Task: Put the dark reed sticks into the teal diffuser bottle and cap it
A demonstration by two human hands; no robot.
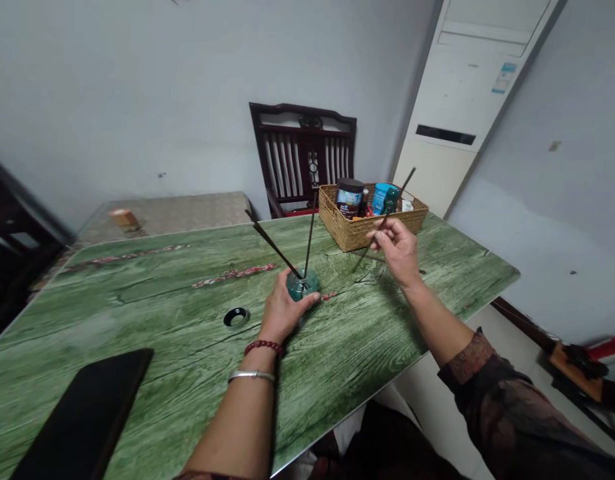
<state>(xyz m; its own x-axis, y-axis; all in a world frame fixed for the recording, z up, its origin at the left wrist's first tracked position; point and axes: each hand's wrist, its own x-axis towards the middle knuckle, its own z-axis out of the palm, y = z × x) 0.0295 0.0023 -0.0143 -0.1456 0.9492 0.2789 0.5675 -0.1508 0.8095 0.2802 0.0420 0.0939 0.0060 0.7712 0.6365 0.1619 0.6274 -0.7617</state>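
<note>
Green wood grain covers our desk (187,360), with a dark carved chair (312,153) beyond it. Our left hand (282,305) curls its grip around a glass bottle (303,289) on the desk, thin dark sticks (277,250) slanting from its mouth. Our right hand (394,248) pinches a raised stick (400,193) in its grip, partly blocking our view of a loaded woven basket (354,233). We see a black ring (236,312) left of the bottle.

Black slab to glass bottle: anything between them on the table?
Yes. In the head view, a black ring lies between the black slab and the glass bottle, then the left hand, gripping the bottle.
</note>
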